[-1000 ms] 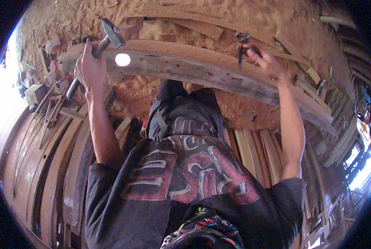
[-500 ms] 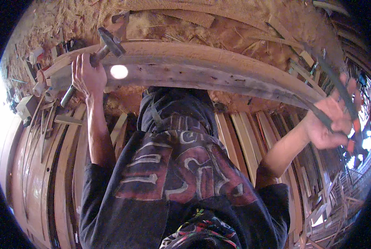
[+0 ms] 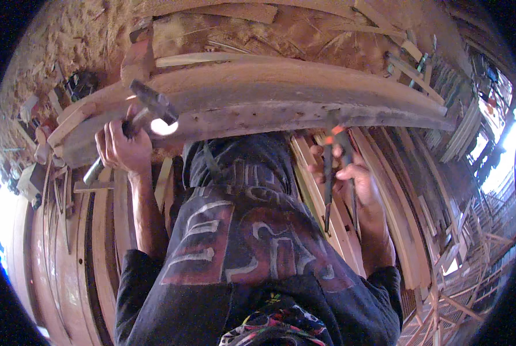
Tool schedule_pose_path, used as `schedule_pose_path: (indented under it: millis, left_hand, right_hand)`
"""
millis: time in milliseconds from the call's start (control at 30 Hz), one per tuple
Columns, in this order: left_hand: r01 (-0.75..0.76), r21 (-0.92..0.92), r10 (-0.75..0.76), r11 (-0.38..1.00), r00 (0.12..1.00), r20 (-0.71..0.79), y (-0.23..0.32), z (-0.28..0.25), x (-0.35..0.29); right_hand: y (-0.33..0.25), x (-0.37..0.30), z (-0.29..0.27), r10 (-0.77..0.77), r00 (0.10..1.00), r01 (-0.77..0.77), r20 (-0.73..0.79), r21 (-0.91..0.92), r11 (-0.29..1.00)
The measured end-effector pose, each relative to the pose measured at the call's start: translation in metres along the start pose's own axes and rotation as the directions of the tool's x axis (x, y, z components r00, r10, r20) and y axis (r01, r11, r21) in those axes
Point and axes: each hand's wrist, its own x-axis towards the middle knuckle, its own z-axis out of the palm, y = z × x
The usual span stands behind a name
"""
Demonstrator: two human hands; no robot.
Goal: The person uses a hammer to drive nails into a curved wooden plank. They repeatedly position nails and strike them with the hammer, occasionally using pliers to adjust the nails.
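Note:
My left hand [image 3: 124, 147] is closed around the handle of a hammer [image 3: 156, 102], its metal head pointing up and to the right over the left part of a long wooden beam [image 3: 258, 115]. In my right hand [image 3: 356, 173] are what look like pincers [image 3: 329, 173], dark with orange marks near the head. Their two arms are spread and point back toward me. The head end is at the beam's near edge; whether it touches the wood I cannot tell. Small dark spots, perhaps nails or holes, run along the beam's grey near face.
Sawdust and wood scraps [image 3: 223, 29] cover the ground beyond the beam. Long boards [image 3: 96, 242] lie on both sides of me. An upright wood block [image 3: 138, 60] stands behind the beam. A pale block [image 3: 32, 179] sits at far left, and thin sticks [image 3: 454, 300] lie at lower right.
My right hand has swung the pincers from the far right in toward the beam's near edge. The hammer and left hand sit slightly lower. The view has shifted.

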Motion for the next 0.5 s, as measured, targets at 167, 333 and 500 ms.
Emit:
schedule_pose_path:
  millis: [167,333,500]
  left_hand:
    - [0.03,0.009,-0.029,1.0,0.997,-0.065,0.008,0.002,-0.003]
    - [-0.035,0.008,0.036,0.999,0.995,-0.098,0.011,0.002,0.004]
    - [-0.031,-0.021,0.029,0.999,0.995,-0.092,0.01,0.002,0.007]
  right_hand:
    - [0.012,-0.004,-0.003,0.243,0.97,-0.242,0.017,0.155,0.958]
    - [0.003,0.001,0.013,0.308,0.947,-0.322,0.096,0.301,0.898]
    - [-0.016,0.01,0.025,0.413,0.91,-0.403,0.037,0.309,0.861]
